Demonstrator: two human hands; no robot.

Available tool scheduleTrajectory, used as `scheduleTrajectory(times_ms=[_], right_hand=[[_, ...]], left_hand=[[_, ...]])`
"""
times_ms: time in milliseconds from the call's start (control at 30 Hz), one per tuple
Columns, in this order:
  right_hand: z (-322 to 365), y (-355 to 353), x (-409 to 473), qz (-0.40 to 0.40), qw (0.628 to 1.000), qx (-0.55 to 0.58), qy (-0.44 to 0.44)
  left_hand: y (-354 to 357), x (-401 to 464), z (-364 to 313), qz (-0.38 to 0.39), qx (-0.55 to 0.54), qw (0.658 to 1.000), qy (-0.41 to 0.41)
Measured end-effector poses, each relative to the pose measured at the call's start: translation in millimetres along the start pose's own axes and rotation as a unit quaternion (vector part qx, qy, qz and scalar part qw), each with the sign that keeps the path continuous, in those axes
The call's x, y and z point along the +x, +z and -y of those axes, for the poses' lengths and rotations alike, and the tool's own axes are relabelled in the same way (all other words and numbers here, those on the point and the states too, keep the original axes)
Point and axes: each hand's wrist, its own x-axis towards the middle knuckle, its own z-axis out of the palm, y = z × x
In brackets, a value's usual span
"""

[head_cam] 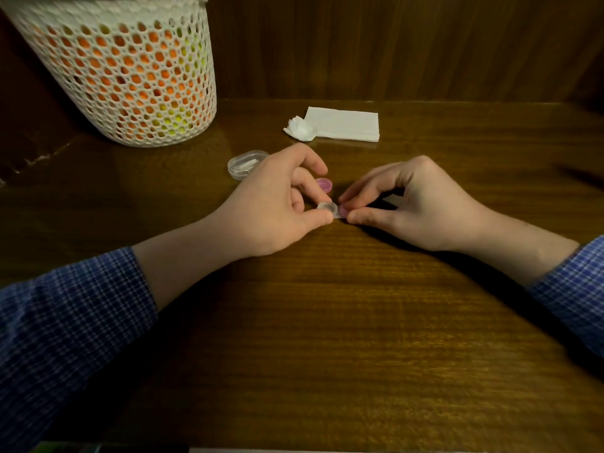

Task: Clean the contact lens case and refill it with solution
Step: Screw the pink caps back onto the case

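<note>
A small clear contact lens case (329, 209) lies on the wooden table (327, 322) between my hands. My left hand (277, 204) pinches its left well between thumb and fingers. My right hand (408, 204) pinches a pink cap (343, 210) on the case's right well. A second pink cap (324, 184) lies loose on the table just behind my left fingers. No solution bottle is in view.
A clear oval lid or box (246, 163) lies left of the case. A crumpled tissue (300, 129) and a folded white napkin (344, 124) sit further back. A white mesh basket (127, 67) with orange and yellow contents stands at the back left. Wooden wall behind.
</note>
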Motion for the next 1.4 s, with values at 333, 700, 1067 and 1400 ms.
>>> scheduleTrajectory(times_ms=[333,700,1067,1400], right_hand=[[4.1,5.8,-0.6,-0.036,0.999,-0.02,0.01],[-2.8,-1.4,0.9,0.011,1.0,0.021,-0.003],[4.8,6.5,-0.2,-0.036,0.999,-0.011,0.01],[-1.4,-3.7,0.6,0.019,1.0,0.018,-0.008]], left_hand=[[0.2,-2.2,-2.0,-0.007,0.005,1.0,0.001],[0.1,-3.1,-2.6,0.0,0.001,1.0,-0.004],[0.7,-2.9,-3.7,-0.004,0.001,1.0,-0.004],[0.3,-2.8,-3.9,-0.001,-0.006,1.0,-0.011]])
